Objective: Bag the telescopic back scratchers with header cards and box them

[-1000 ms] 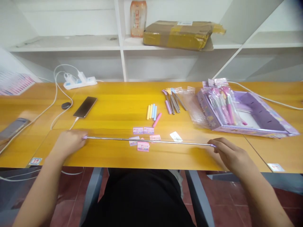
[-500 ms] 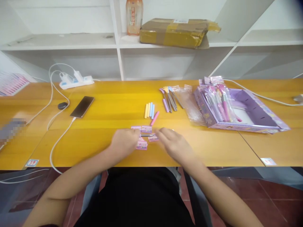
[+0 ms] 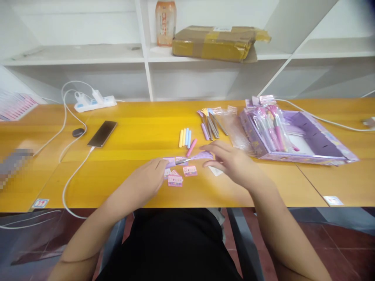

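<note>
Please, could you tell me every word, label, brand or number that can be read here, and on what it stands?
"3", then one unclear digit: white sticker with blue border, wooden desk, front left.
Too blurred: pale square sticker, desk's front right; orange plastic bottle.
Too small: white paper label on brown cardboard box; pink-purple printed cards.

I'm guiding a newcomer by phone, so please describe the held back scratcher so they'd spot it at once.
On the wooden table, start at the open purple box and move left to the person's left hand. It grips the purple back scratcher, head toward the right hand. Unlike the bunched scratchers beyond, ending in bare metal, it has a purple handle.
</note>
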Motion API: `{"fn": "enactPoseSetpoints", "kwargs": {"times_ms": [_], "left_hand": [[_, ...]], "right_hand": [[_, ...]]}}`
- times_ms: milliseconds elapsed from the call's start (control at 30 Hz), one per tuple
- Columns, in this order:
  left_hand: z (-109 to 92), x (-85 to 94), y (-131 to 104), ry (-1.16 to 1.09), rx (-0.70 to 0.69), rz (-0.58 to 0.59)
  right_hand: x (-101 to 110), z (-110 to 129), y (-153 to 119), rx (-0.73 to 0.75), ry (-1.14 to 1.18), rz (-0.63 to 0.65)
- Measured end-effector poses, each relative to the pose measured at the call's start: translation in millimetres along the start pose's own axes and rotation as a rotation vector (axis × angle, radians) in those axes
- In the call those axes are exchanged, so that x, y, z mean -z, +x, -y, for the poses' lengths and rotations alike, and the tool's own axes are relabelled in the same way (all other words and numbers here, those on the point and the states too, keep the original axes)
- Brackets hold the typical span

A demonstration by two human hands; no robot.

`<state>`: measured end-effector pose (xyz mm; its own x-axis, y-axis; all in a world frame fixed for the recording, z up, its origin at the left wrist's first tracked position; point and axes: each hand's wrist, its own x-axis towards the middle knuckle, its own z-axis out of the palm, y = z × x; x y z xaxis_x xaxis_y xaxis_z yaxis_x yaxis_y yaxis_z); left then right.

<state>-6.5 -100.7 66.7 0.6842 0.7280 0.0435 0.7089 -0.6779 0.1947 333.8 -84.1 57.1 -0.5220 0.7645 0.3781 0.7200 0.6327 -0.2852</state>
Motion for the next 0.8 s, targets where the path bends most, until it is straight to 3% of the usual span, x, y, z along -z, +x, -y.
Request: {"fn": "enactPoseSetpoints", "kwargs": {"times_ms": [67, 167, 233, 300, 467, 633, 700, 800], "left_hand": [[13, -7.3, 3, -0.02, 0.063, -0.002], [30, -23.2, 7, -0.061, 0.131, 0.0], [36, -32.7, 8, -0.098, 0.179, -0.003], [37, -38.6, 9, -0.135, 0.209, -0.009], [32, -40.1, 12, -0.219, 0.244, -0.059], [32, -42.0, 12, -0.31, 0.344, -0.076], [33, -43.4, 10, -0.365, 0.373, -0.106], [33, -43.3, 8, -0.437, 0.3, -0.13]], "right_hand": [[9, -30, -4, -0.15, -0.009, -0.053], [9, -77, -13, -0.598, -0.28, -0.099], [2, -100, -18, -0.883, -0.431, -0.019], [-9, -113, -21, -1.025, -0.473, 0.073], [-23, -116, -18, -1.067, -0.493, 0.102], [-11, -117, -19, -1.088, -0.455, 0.049], [-3, -115, -21, -1.075, -0.44, -0.002], [4, -95, -26, -0.989, -0.348, -0.172]]}}
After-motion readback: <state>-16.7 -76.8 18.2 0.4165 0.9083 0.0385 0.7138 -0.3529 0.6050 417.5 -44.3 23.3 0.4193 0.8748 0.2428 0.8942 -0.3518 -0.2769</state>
